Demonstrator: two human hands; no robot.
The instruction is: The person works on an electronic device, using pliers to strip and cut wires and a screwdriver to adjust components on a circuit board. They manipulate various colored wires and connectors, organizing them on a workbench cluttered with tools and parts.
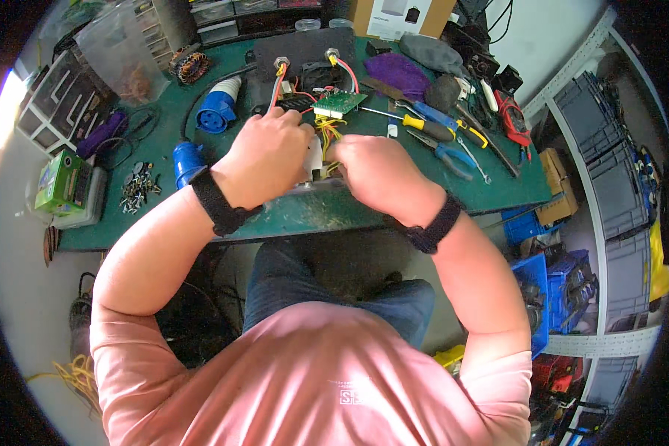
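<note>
Above the near edge of the bench, my left hand (269, 156) is closed, its fingers curled over the left side of an opened electronic device; whatever lies in its grip is hidden. My right hand (383, 172) is closed too, with thumb and fingers pinched at a bundle of yellow wires (328, 132). Those wires run up to a green circuit board (340, 104), tilted above the device. Behind it stands a black panel (305, 46) with two metal connectors, from which red and white wires (347, 74) lead down. A pale part (314, 160) shows between my hands.
Right of the board lie a screwdriver (427, 128), pliers (450, 157) and a red-handled tool (511, 119). Blue industrial plugs (215, 111), loose screws (139, 189) and a green box (63, 182) are on the left. Blue bins (570, 290) and a shelf rack stand at the right.
</note>
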